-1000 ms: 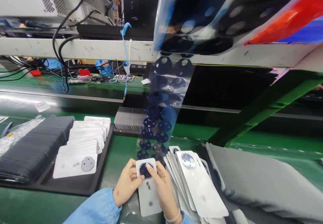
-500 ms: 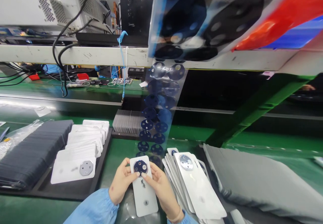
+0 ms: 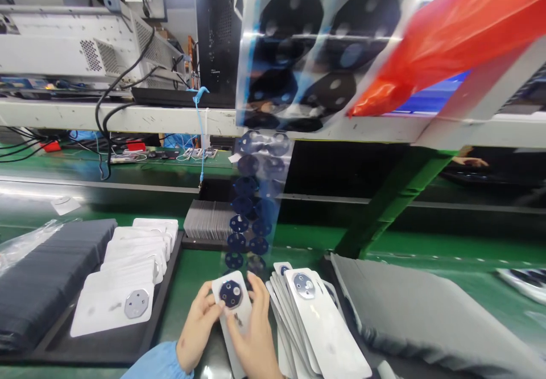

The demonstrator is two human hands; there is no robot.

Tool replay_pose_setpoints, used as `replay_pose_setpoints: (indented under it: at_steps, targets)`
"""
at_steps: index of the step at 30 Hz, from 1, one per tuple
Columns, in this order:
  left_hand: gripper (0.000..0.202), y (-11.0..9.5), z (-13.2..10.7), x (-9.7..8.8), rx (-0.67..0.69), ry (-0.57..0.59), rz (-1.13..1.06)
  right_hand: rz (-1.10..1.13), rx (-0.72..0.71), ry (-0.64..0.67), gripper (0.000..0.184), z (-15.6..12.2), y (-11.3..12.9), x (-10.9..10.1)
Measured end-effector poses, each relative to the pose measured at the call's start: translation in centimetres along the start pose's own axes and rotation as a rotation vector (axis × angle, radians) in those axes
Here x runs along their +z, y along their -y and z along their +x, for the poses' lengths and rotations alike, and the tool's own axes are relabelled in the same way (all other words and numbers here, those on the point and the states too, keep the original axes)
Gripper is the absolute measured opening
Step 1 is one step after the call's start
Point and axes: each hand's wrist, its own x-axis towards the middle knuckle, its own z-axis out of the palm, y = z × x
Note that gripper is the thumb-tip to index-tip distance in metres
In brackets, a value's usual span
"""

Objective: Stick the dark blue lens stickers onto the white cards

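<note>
Both hands hold a white phone back cover (image 3: 232, 316) low in the middle of the view. My left hand (image 3: 197, 329) grips its left edge with the thumb by the dark round camera piece (image 3: 231, 294). My right hand (image 3: 255, 333) lies over the cover's right side, fingers pressed against it. A clear film strip carrying dark blue round stickers (image 3: 251, 208) hangs from above, and its lower end reaches down just behind the cover.
A fanned stack of white covers (image 3: 315, 322) lies right of my hands. A black tray (image 3: 106, 333) on the left holds more white covers (image 3: 128, 265) and dark ones (image 3: 46, 276). A grey sheet stack (image 3: 418, 310) lies right. Machines, cables and a white beam (image 3: 128, 118) stand behind.
The view tilted upward, so hands and cover sit lower in frame. My right hand slid further over the cover; its lower half is now hidden.
</note>
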Motion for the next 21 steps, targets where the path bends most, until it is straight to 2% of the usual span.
replay_pose_setpoints:
  at_steps: [3, 5, 8, 10, 12, 15, 16, 17, 19, 21]
  targets:
    - [0.034, -0.6, -0.2, 0.4, 0.028, -0.060, 0.014, -0.247, -0.146, 0.040, 0.072, -1.0, 0.6, -0.1]
    - [0.036, -1.5, -0.6, 0.9, 0.038, -0.010, 0.070, -0.323, -0.166, 0.033, 0.073, -1.2, 0.8, -0.7]
    - [0.043, -3.7, -1.7, 0.8, 0.012, 0.115, 0.284, -0.366, -0.167, -0.025, 0.063, -0.6, 0.4, -2.9]
    - [0.044, -5.6, -2.6, -0.6, 0.003, 0.148, 0.518, -0.430, -0.147, -0.110, 0.056, 0.3, -0.6, -5.2]
    - [0.043, -7.5, -3.4, -3.4, 0.051, 0.072, 0.810, -0.550, -0.118, -0.230, 0.054, 1.1, -2.2, -7.8]
    - [0.043, -9.8, -4.3, -9.4, 0.190, -0.219, 1.158, -0.750, -0.088, -0.316, 0.056, 1.8, -5.2, -10.7]
    - [0.047, -10.3, -4.5, -11.6, 0.212, -0.284, 1.248, -0.791, -0.057, -0.311, 0.056, 1.8, -6.2, -11.3]
    - [0.050, -10.5, -4.8, -13.6, 0.218, -0.323, 1.326, -0.823, -0.027, -0.294, 0.057, 1.8, -7.0, -11.7]
    - [0.057, -10.4, -5.3, -16.9, 0.191, -0.315, 1.481, -0.865, -0.007, -0.279, 0.061, 1.6, -8.1, -12.1]
    - [0.070, -9.7, -6.0, -19.0, 0.114, -0.287, 1.610, -0.875, -0.027, -0.277, 0.068, 1.5, -8.5, -12.2]
